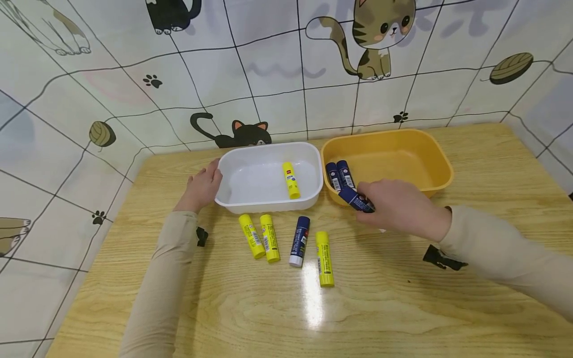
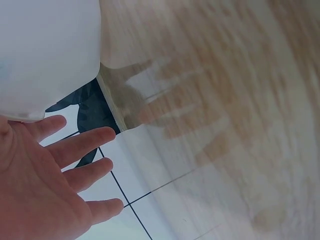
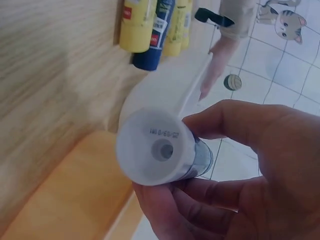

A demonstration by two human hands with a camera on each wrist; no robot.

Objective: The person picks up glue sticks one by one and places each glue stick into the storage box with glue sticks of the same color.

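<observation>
Held blue stick was seen over the near left corner of the orange bin, slanted; whether the two blue sticks inside were touched by it could not be told. Judged light, stiff, smooth-sided: a bit slippery, apt to roll if let go flat, not fragile. Best gripped round the middle of the barrel, ends left free.

Stick was pinched by the right hand between thumb and fingers, gap no wider than the barrel; its hollow white end was faced to the right wrist camera.

Left hand was placed at the left end of the white bin, fingers spread and nearly straight, index tip by the rim. Thumb was hidden, so whether the rim was pinched could not be told. No stick was held there.

One yellow stick was contained in the white bin. On the table, in front of the bins, a yellow pair, a loose blue stick and a lone yellow stick were laid out.
</observation>
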